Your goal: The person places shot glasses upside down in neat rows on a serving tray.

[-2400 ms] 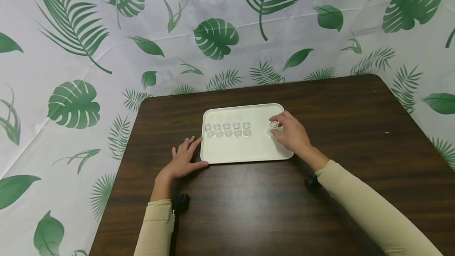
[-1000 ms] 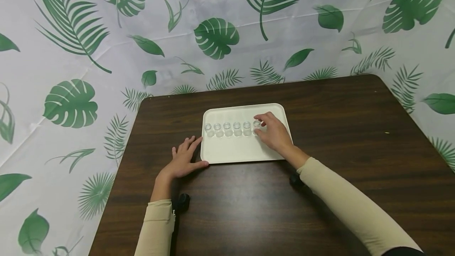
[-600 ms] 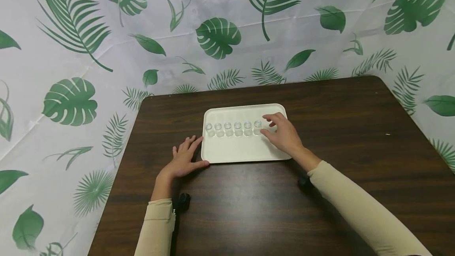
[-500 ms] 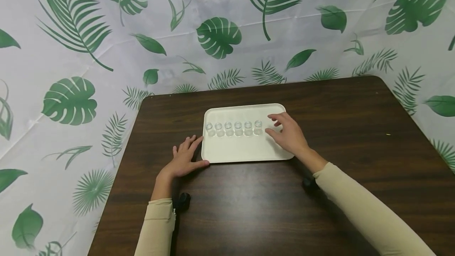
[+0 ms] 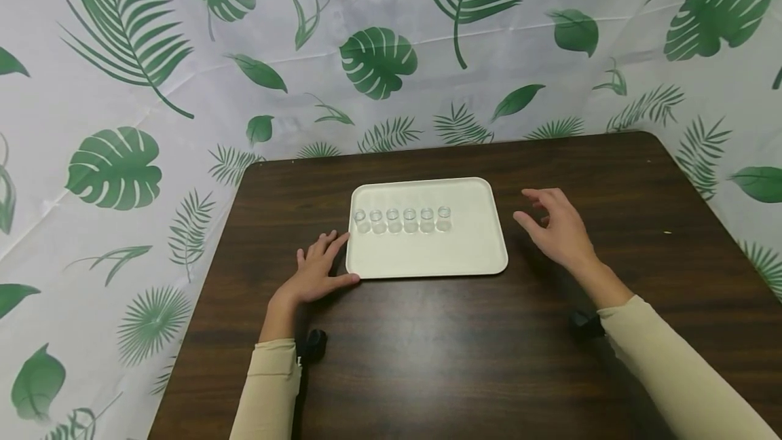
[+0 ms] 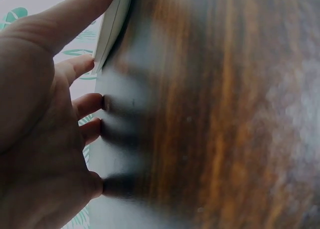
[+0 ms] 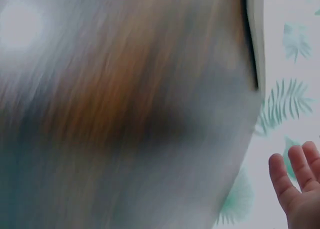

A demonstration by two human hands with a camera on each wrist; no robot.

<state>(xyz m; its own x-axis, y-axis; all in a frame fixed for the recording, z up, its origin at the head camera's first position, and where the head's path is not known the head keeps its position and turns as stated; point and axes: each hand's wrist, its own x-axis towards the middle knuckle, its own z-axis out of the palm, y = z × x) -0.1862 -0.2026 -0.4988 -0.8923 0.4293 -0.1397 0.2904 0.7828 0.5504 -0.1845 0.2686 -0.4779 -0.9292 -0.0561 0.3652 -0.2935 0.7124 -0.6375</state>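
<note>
Several small clear glass jars (image 5: 410, 221) stand upright in a row across the white tray (image 5: 427, 257), from its left edge to right of the middle. My left hand (image 5: 310, 278) is spread on the table at the tray's left side, thumb and index finger touching its edge. In the left wrist view the fingers of the left hand (image 6: 45, 104) are straight, with the tray edge by the thumb. My right hand (image 5: 559, 229) is in the air right of the tray, fingers loosely bent, holding nothing. Part of the right hand (image 7: 302, 189) shows in the right wrist view.
The tray lies on a dark wood-grain table (image 5: 421, 358). Behind and to the left hangs a white cloth (image 5: 293, 100) with green leaf prints. A tiny yellowish speck (image 5: 667, 232) is on the table at the right.
The right hand slid the last jar left to the end of the row, let go of it and moved right, off the tray. The left hand has stayed at the tray's edge.
</note>
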